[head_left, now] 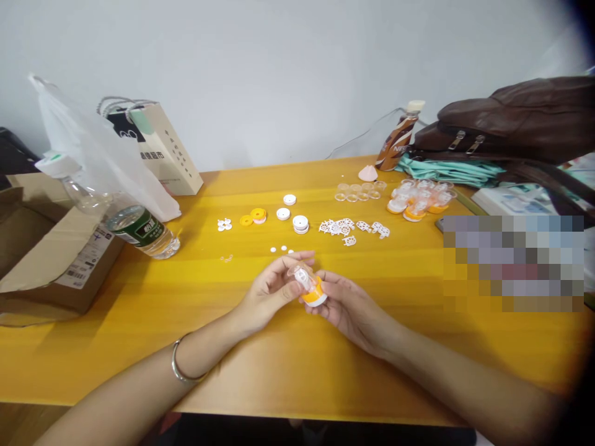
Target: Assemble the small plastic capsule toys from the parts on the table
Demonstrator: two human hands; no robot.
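Between my hands is a small toy with a clear dome and an orange and white base (312,291), tilted, with a white piece inside the dome. My left hand (269,288) closes on the dome side with thumb and fingers. The fingers of my right hand (351,303) grip the base. Just beyond lie small white discs (284,248), white round bases (300,223), orange rings (258,215) and flat white wheel-patterned pieces (335,227). Farther right are clear cups (357,196) and a cluster of similar domed toys (421,199).
At left stand an open cardboard box (60,272), a tilted water bottle (139,232), a white plastic bag (106,161) and a paper bag (170,152). A brown drink bottle (397,142), a pink cone (368,173) and a dark leather bag (511,121) are at the right.
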